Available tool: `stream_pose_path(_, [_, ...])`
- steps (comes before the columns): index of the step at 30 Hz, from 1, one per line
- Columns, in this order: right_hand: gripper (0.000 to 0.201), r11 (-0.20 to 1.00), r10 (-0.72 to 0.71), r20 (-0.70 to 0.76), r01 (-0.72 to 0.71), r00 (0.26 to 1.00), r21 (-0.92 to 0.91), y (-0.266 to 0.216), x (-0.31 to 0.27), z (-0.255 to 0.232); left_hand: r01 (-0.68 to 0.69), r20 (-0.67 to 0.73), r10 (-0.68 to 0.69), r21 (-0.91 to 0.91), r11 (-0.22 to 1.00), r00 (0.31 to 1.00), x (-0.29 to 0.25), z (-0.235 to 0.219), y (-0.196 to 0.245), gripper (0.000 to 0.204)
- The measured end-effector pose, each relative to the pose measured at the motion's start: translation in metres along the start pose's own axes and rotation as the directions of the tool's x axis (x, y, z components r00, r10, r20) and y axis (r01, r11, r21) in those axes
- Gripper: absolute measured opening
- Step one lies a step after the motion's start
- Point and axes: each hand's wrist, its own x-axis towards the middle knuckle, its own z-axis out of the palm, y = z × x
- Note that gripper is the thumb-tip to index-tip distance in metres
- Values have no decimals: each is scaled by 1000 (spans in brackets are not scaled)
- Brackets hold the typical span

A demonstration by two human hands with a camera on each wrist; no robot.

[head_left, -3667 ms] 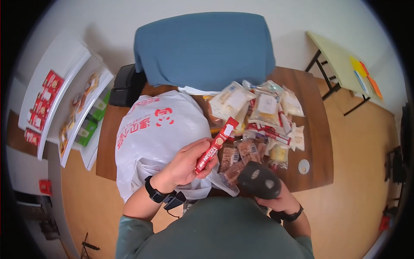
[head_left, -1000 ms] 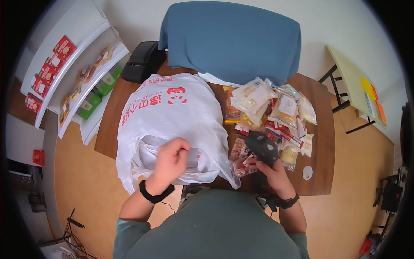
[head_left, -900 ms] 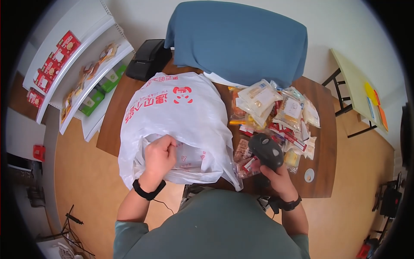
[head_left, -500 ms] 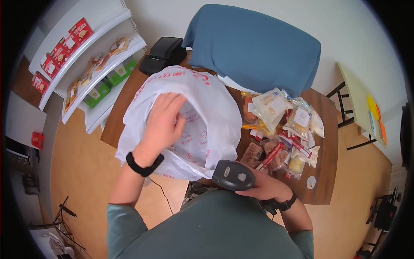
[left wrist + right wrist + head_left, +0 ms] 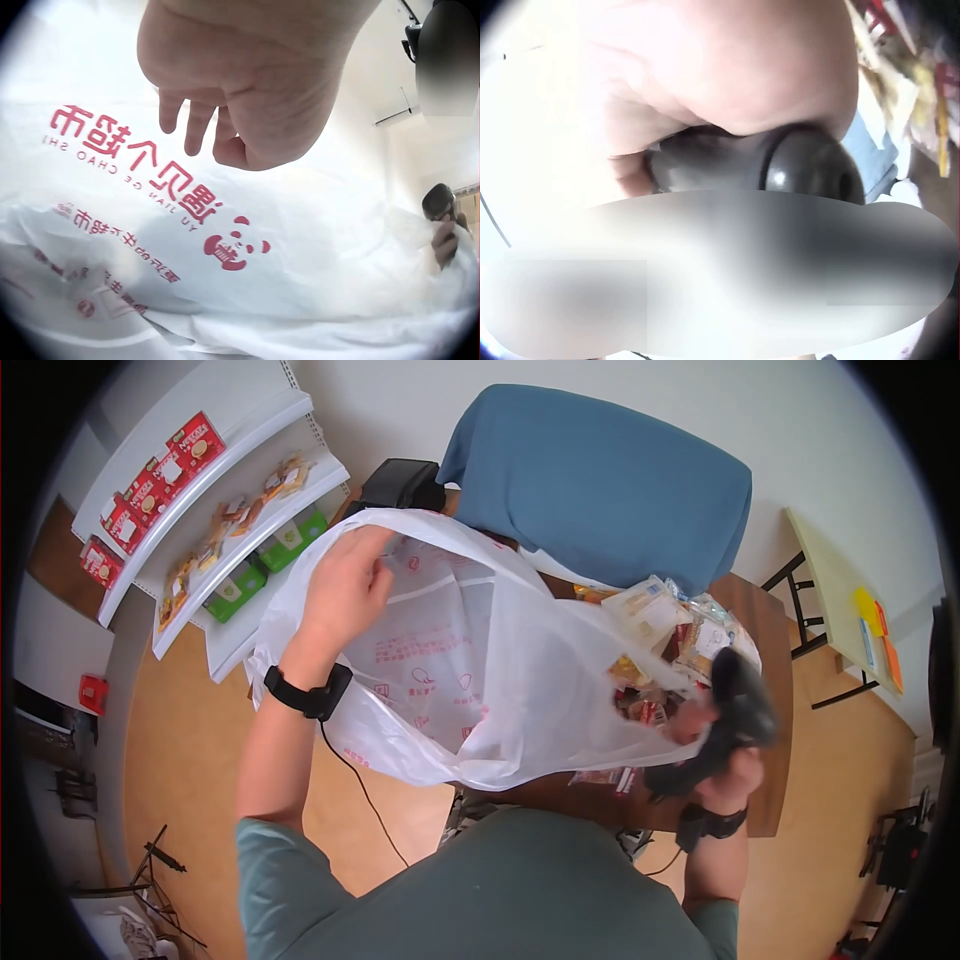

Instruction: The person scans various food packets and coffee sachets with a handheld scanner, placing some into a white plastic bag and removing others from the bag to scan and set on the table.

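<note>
A large white plastic bag [image 5: 540, 690] with red print lies on the table, its mouth spread wide towards me. My left hand [image 5: 348, 588] is inside the mouth at the far left, its extended fingers against the plastic below the rim. In the left wrist view, fingers [image 5: 196, 127] hang before the bag's inner wall, where the print reads mirrored. My right hand [image 5: 732, 772] grips a dark barcode scanner [image 5: 740, 700], blurred by motion. The bag's right edge is stretched out to that hand's fingertips. A blurred patch covers part of the scanner in the right wrist view.
Packaged foods [image 5: 650, 610] lie in a heap on the brown table [image 5: 768, 760], partly behind the bag. A blue cloth [image 5: 600, 480] covers something at the back, beside a black device [image 5: 400, 485]. White shelves [image 5: 235, 540] with red boxes stand left; a side table [image 5: 830, 580] stands right.
The left hand dropped the red Nescafé stick seen earlier and went into the bag's mouth. The bag has opened wider. The right hand moved right with the scanner, drawing the bag's edge along.
</note>
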Motion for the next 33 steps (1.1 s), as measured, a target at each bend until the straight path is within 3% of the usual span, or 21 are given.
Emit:
stream_pose_path(2, [66,990,-27,95,13,995,143,-12,6,4,126,-31,-126,-7,992,992,-7,0,-9,43])
stream_pose_path(6, [64,982,-98,117,77,988,170,-17,19,6,161,21,-160,-73,984,987,-12,-5,-13,38])
stream_pose_path(8, [71,982,-100,114,79,989,174,-14,18,5,268,-56,-319,-414,870,946,-22,4,-28,35])
stream_pose_path(9, [63,987,-72,-4,72,997,142,-12,14,12,266,-46,-312,-414,871,949,-25,3,-34,35])
stream_pose_path(11, [68,987,-64,26,60,998,152,0,13,3,352,51,-463,-724,593,885,-31,0,-37,36])
stream_pose_path(12, [74,987,-54,66,43,996,153,2,15,-2,350,58,-456,-728,589,888,-33,1,-35,36])
stream_pose_path(14, [72,997,1,7,-1,1000,77,1,16,2,287,44,-483,-850,442,874,-31,3,-25,35])
stream_pose_path(15, [72,997,-4,-64,9,998,76,7,18,-2,273,-41,-488,-786,554,872,-29,13,-16,34])
stream_pose_path(16, [73,997,-7,-130,17,991,76,12,21,-5,270,-42,-488,-791,550,872,-28,22,-13,34])
stream_pose_path(17, [73,997,-8,-127,17,992,71,12,23,-6,254,-107,-451,-702,666,886,-31,34,-13,31])
stream_pose_path(19, [72,997,28,-133,-18,991,79,13,30,-6,135,-218,-279,-508,851,935,-29,47,-15,23])
stream_pose_path(20, [72,997,22,-127,-13,992,74,13,32,-6,128,-227,-276,-508,852,934,-28,49,-11,23])
stream_pose_path(23, [75,1000,10,-157,-5,988,28,12,30,-7,-71,-322,-33,-308,949,946,-20,62,19,21])
stream_pose_path(24, [74,1000,6,-180,-4,984,14,11,30,-8,-76,-327,-31,-308,948,944,-11,63,26,21])
stream_pose_path(26, [74,1000,-4,-203,3,979,-4,9,31,-7,-258,-455,179,-117,959,872,6,68,37,28])
stream_pose_path(27, [74,1000,-7,-228,4,974,-14,9,31,-6,-148,-398,116,-51,988,910,10,73,39,33])
stream_pose_path(28, [73,1000,-9,-254,3,967,-26,7,31,-5,-153,-401,118,-55,987,908,19,78,41,33])
stream_pose_path(30, [76,999,-8,-267,-1,964,-34,10,29,-11,-92,-281,130,146,985,951,40,86,42,36])
stream_pose_path(31, [79,999,-5,-275,-5,961,-37,11,29,-13,-20,-131,32,92,996,991,35,102,25,47])
stream_pose_path(33, [80,999,-2,-259,-12,966,-50,10,28,-11,34,-53,-27,149,988,998,26,127,10,48])
